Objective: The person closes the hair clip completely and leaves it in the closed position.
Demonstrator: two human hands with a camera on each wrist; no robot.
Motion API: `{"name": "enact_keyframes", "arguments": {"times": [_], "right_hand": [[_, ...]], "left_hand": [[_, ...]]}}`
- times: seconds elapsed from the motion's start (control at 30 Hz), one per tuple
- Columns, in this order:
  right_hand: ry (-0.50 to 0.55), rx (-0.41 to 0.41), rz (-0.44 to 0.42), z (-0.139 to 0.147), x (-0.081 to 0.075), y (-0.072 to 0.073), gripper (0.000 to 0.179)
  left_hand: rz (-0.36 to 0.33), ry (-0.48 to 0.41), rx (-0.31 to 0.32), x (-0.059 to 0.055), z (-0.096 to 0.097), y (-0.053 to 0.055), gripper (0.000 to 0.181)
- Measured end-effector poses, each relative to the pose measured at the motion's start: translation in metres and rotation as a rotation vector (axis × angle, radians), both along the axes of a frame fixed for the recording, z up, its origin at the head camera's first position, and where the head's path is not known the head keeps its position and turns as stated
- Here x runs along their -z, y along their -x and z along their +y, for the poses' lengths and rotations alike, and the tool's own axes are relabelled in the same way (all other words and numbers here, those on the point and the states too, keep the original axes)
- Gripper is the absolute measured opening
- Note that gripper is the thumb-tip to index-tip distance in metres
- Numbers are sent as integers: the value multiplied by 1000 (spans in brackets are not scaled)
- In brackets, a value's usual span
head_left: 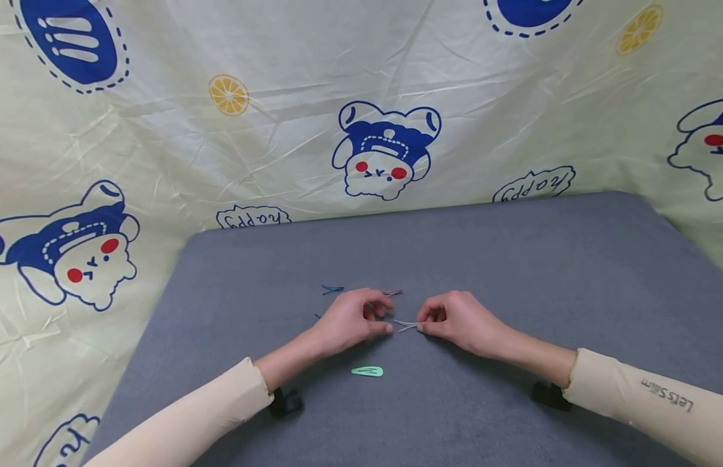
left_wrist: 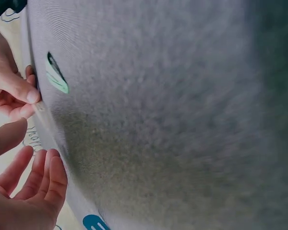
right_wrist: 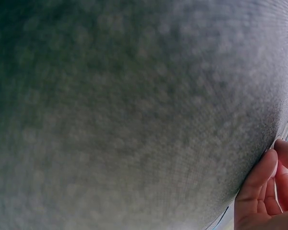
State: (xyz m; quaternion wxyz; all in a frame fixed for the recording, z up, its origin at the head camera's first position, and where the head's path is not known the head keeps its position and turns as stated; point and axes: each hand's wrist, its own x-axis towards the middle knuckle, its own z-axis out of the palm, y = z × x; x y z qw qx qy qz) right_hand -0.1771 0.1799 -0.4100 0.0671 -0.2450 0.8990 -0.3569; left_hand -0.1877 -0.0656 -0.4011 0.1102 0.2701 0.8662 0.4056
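Between the thumb and fingertips of my right hand (head_left: 457,322) is a pale snap hair clip (head_left: 412,324), its two arms spread apart and pointing left. My left hand (head_left: 351,318) hovers just left of the clip's tips, fingers loosely curved with nothing between them. The left wrist view shows this left hand (left_wrist: 33,191) with thumb and fingers apart, below the pinching right hand (left_wrist: 12,81). A green snap hair clip (head_left: 377,371) lies flat on the cloth, nearer to me. In the right wrist view, the right hand (right_wrist: 261,191) mostly hides what it pinches.
Behind my left hand lie a blue hair clip (head_left: 333,288) with spread arms and a pink one (head_left: 394,293), partly covered by the fingers. A dark tip (head_left: 318,316) shows beside the left wrist. Grey cloth (head_left: 513,259) covers the table; a printed curtain (head_left: 291,143) hangs behind it.
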Motion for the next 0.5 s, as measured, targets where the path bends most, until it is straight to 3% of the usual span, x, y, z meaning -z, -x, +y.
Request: {"name": "enact_keyframes", "arguments": {"times": [0.3, 0.5], "right_hand": [[-14, 5, 12, 0, 0, 0, 10], [-19, 0, 7, 0, 0, 0, 11]], "left_hand": [[-28, -104, -26, -13, -18, -19, 33], [-14, -172, -102, -24, -26, -35, 29]]}}
